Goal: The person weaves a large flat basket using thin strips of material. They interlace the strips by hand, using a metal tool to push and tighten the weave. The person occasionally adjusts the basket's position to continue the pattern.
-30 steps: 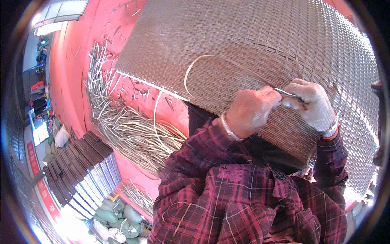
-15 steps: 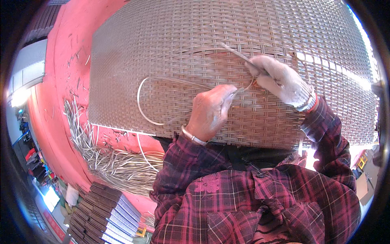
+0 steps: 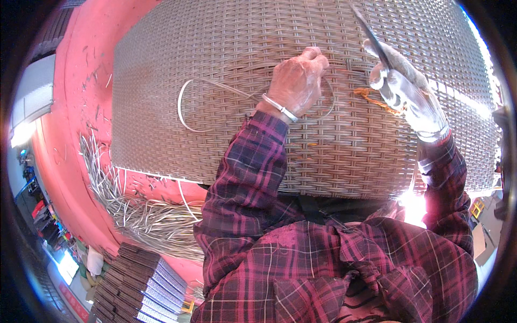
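Observation:
A large brown woven panel (image 3: 231, 145), made of flat wicker strips, lies before me. My left hand (image 3: 299, 81), bare with a bracelet at the wrist, is closed on a thin weaving strip (image 3: 332, 102) above the panel. The strip bends in a loop beside the fingers. A longer pale length (image 3: 180, 102) curls on the panel to the left. My right hand (image 3: 406, 89), in a whitish glove, grips a long pointed metal tool (image 3: 376, 46), its tip raised away from me. An orange frayed cord (image 3: 371, 98) shows by the gloved palm.
Below the panel's left edge a thick bundle of loose strips (image 3: 156, 220) lies on a pink-red surface (image 3: 70, 145). Stacked brown woven pieces (image 3: 129, 285) stand at lower left. Sunlight glares near my right forearm. A cardboard box (image 3: 482, 242) is at the right edge.
My left hand has moved up and away from me over the panel, with the strip. My right hand has moved right, and the tool's tip has swung up off the weave.

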Tool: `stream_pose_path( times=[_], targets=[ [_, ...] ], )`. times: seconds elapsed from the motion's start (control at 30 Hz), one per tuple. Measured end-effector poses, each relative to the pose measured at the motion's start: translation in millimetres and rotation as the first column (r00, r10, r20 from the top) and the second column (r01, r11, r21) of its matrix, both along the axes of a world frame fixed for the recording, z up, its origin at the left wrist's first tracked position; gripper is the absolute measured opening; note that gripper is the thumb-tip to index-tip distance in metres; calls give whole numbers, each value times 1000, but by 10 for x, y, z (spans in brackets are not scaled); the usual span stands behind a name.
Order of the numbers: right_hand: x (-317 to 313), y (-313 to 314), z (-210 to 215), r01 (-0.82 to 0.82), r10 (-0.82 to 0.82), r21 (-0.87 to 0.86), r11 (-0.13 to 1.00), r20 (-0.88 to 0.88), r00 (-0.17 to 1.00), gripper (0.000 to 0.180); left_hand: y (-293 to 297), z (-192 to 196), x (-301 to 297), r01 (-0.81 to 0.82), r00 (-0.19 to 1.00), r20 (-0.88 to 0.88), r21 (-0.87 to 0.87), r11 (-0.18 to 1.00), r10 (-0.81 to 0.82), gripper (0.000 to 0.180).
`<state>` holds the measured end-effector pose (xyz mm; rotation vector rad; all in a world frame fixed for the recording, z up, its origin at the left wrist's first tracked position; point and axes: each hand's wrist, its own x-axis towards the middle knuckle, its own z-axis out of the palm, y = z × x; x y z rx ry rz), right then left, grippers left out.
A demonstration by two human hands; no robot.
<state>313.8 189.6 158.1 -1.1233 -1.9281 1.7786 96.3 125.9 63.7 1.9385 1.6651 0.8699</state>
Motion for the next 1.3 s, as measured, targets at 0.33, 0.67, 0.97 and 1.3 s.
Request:
stream_pose_path(
  times=[0.33,0.67,0.97,1.3],
  targets=[
    [-466,229,-157,-522,351,493,696,400,847,37,-492,-53,-741,-91,988,-133,-131,987,74,6],
    [-924,178,-222,-783,55,574,240,797,601,22,-425,-154,-947,-240,947,121,-352,905,298,12],
    [-1209,-12,-684,-663,102,647,376,682,724,18,-196,-220,-900,-227,974,-61,-306,924,219,15],
    [-1125,38,-938,-472,172,680,561,462,870,17,16,-37,-1074,11,963,-244,-398,917,-118,22]
  ],
)
